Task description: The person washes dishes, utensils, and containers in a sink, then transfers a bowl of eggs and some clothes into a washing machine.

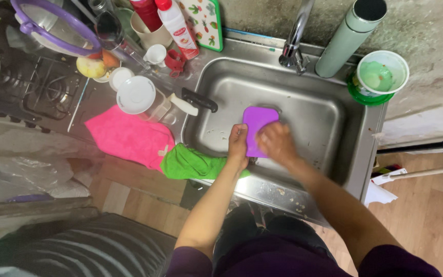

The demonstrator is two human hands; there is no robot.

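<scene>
Over the steel sink [334, 110], left hand [238, 142] pinches the purple cutting board [257, 125] by its edge; right hand [277, 143], blurred, fingers unclear, presses its face.

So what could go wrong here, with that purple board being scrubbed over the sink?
The purple board is held only at its edge by the left hand while the right hand rubs it, so it might slip into the sink. The knife resting on the sink's rim close to the left hand could get knocked in. The green cloth overhanging the counter edge may slide off.
</scene>
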